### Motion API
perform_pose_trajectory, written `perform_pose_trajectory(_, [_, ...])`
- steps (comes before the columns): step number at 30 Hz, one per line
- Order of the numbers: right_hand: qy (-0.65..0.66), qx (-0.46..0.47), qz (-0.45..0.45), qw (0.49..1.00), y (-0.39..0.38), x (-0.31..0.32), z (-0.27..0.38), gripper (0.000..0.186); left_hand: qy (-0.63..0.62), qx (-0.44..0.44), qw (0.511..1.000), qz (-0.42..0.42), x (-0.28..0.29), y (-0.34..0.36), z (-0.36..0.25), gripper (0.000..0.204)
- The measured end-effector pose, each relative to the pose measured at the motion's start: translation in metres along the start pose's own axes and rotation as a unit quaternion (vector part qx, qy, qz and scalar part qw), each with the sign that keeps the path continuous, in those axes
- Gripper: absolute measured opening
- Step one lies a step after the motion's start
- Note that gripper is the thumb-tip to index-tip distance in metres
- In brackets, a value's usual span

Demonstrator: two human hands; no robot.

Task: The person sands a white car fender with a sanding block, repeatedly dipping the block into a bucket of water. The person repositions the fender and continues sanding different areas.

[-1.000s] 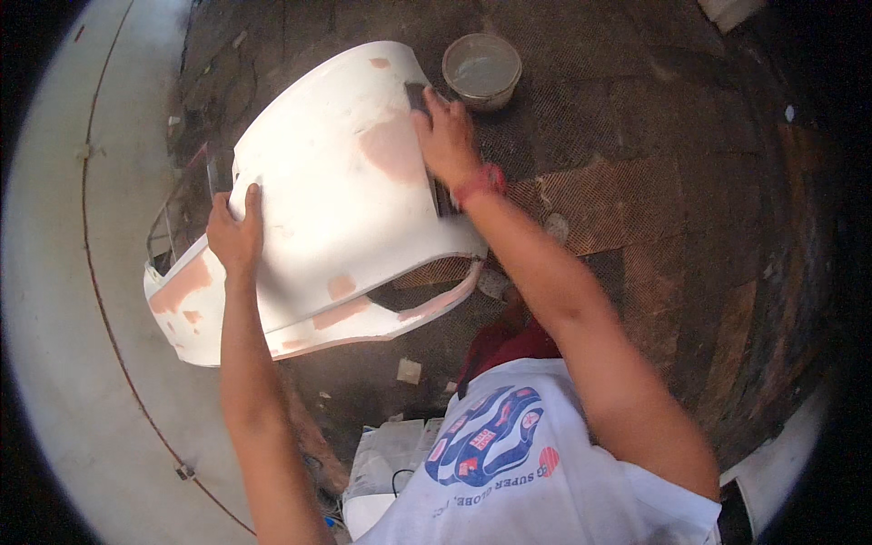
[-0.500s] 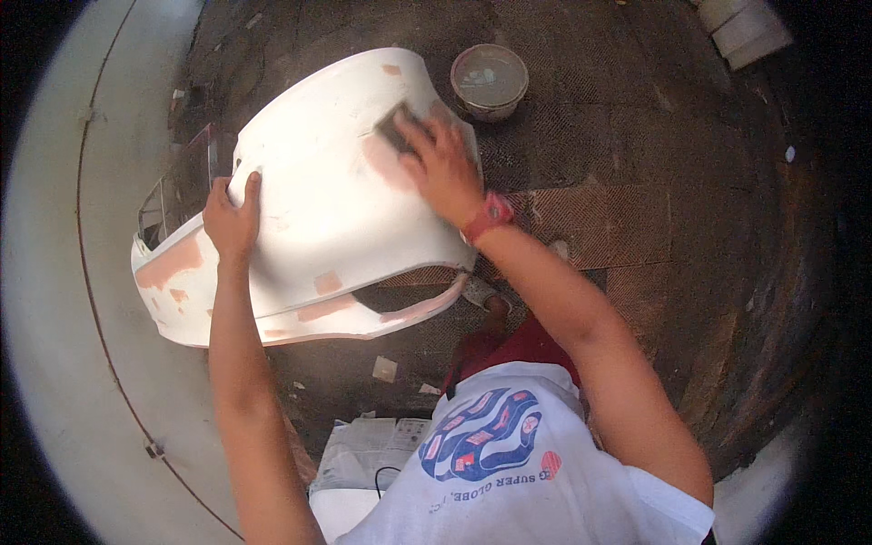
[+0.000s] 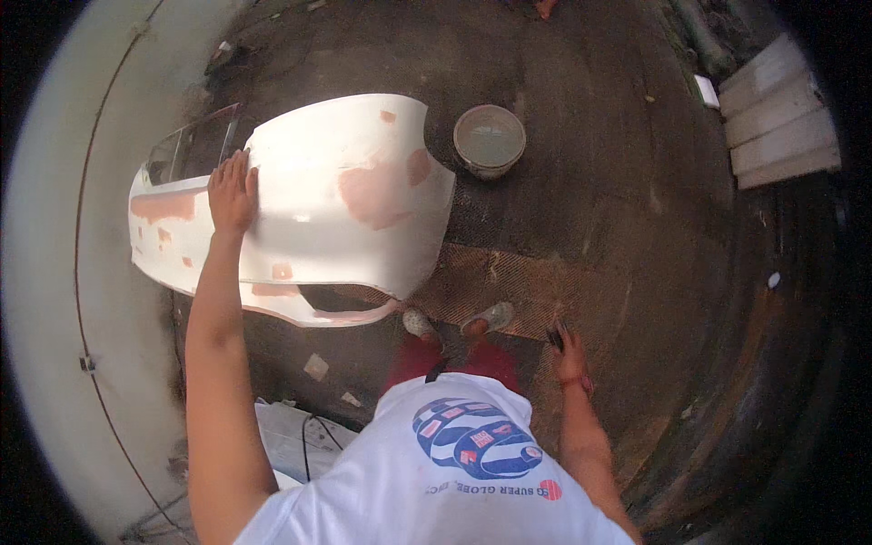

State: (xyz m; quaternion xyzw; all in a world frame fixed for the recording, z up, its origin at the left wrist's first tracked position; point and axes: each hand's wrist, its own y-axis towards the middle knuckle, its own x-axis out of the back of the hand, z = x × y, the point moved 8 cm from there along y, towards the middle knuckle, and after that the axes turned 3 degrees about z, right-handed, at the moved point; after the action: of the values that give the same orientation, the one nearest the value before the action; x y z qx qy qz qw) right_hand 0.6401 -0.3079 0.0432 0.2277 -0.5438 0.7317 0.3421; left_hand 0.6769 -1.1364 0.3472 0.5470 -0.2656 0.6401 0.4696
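Observation:
A large curved white car body panel (image 3: 318, 154), shaped like a bumper, stands at the left with pinkish-brown patches on its surface. My left hand (image 3: 233, 193) lies on its upper left part, fingers stretched out and pressed flat. Well away from the panel, low on the right beside my legs, hangs my right hand (image 3: 572, 359). Its fingers are closed around a small dark sanding pad (image 3: 554, 339), mostly hidden by the hand. The widest patch (image 3: 374, 193) shows uncovered in the middle of the panel.
A round bucket (image 3: 490, 136) of cloudy liquid stands on the dark floor beyond the panel's right end. A pale wall (image 3: 64, 227) with a cable runs along the left. White ribbed sheets (image 3: 781, 118) stand at the far right. My shoes (image 3: 489, 318) are near the panel's lower edge.
My right hand has left the panel's patch with the sanding pad and dropped to my right side. My left hand stays on the panel, its fingers now flatter. The view has shifted.

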Motion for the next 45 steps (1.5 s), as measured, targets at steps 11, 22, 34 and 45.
perform_pose_trajectory(11, [0.06, -0.263, -0.128, 0.954, -0.155, 0.034, -0.33, 0.076, -0.042, -0.038, 0.998, -0.003, -0.005, -0.033, -0.212, 0.104])
perform_pose_trajectory(22, [0.1, -0.265, -0.16, 0.946, -0.004, 0.103, -0.316, 0.073, -0.012, -0.104, 0.982, 0.155, -0.057, -0.022, -0.324, 0.1])
perform_pose_trajectory(34, [0.311, -0.05, -0.381, 0.869, 0.318, 0.416, -0.163, 0.079, -0.308, -0.014, 0.866, 0.394, -0.15, 0.009, -0.492, 0.097])
perform_pose_trajectory(45, [0.618, -0.03, 0.288, 0.731, 0.432, 0.295, 0.314, 0.063, -0.676, 0.23, 0.695, 0.085, -0.017, 0.117, -0.571, 0.095])
